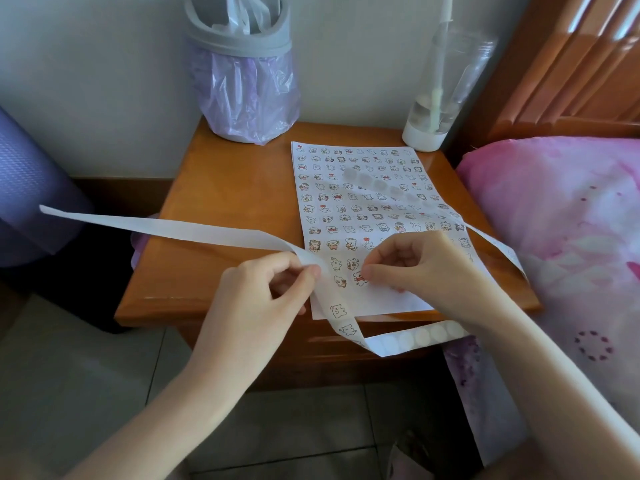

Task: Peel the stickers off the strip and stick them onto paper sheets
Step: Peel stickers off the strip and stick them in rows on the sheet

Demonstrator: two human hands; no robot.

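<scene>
L hand (256, 289) pinches strip (194, 232), just beside R hand (415, 263) | R fingers curled, prob. pinching sticker (360, 278) on paper sheet (398, 299)

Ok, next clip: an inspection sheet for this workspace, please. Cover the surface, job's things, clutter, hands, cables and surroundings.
Surface: wooden nightstand, glossy top.
Job's things: sheet lies flat on the nightstand, filled with rows of stickers; long strip runs from far left through the hands, loops below the front edge and trails off right.
Clutter: bin with purple liner at back left; clear bottle at back right.
Hands: left hand pinches the strip; right hand, fingers curled, appears to pinch a sticker at the sheet's near end.
Cables: nothing seen.
Surroundings: bed with pink cover on the right; purple mat on the left; tiled floor.
</scene>
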